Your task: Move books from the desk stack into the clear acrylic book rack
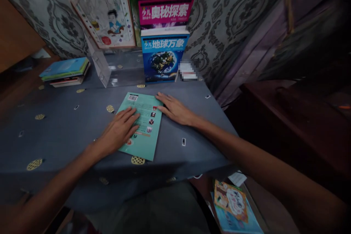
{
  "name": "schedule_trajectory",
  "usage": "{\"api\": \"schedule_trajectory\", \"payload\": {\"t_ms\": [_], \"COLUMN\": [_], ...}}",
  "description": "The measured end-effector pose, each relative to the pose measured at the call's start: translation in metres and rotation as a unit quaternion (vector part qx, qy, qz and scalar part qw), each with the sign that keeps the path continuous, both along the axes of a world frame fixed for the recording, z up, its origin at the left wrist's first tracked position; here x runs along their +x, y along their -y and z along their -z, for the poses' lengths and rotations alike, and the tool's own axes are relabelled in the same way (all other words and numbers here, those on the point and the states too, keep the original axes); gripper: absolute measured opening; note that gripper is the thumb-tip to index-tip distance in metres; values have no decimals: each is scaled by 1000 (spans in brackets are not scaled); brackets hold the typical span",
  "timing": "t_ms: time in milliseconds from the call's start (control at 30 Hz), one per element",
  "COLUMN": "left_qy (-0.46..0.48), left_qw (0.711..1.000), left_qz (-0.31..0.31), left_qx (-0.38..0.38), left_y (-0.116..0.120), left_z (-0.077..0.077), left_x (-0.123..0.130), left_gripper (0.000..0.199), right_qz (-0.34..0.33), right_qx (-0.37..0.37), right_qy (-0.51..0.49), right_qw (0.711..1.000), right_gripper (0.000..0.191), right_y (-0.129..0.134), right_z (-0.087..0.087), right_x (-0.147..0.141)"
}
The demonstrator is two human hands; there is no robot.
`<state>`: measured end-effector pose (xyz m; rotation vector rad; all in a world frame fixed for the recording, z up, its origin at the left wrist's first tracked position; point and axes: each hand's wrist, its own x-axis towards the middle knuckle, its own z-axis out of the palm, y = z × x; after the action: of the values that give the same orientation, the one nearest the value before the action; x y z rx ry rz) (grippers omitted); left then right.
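A thin teal book (148, 142) lies flat on the cloth-covered table, its barcode end away from me and the print upside down. My left hand (120, 128) rests on its left side, palm down with fingers stretched out over the cover. At its far right corner lies my right hand (174, 108), fingers extended, the tips touching the edge of the book. Neither hand grips anything. Part of the cover is hidden under my left fingers.
Behind, a blue book with a globe (161, 58), a magenta book (166, 12) and taller books stand upright by a clear acrylic stand (100, 65). A stack of books (65, 71) lies at left. More books (233, 204) sit low at right, below the tabletop.
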<state>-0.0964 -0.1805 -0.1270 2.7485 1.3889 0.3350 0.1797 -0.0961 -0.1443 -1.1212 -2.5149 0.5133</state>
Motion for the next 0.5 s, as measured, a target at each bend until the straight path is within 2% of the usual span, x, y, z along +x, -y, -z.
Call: {"api": "schedule_trajectory", "payload": {"t_ms": [100,233,500], "left_qy": [1,1,3], "left_qw": [999,994,987], "left_qz": [36,87,134], "left_qx": [-29,-63,-93], "left_y": [6,18,37], "left_z": [-5,-11,-16], "left_x": [1,0,-13], "left_gripper": [56,59,82], "right_qz": [19,21,-148], "right_qx": [20,59,82], "right_qy": [23,37,2], "right_qw": [999,997,986], "right_gripper": [61,57,50], "right_y": [1,26,121], "right_z": [1,1,2], "right_x": [2,-3,-10]}}
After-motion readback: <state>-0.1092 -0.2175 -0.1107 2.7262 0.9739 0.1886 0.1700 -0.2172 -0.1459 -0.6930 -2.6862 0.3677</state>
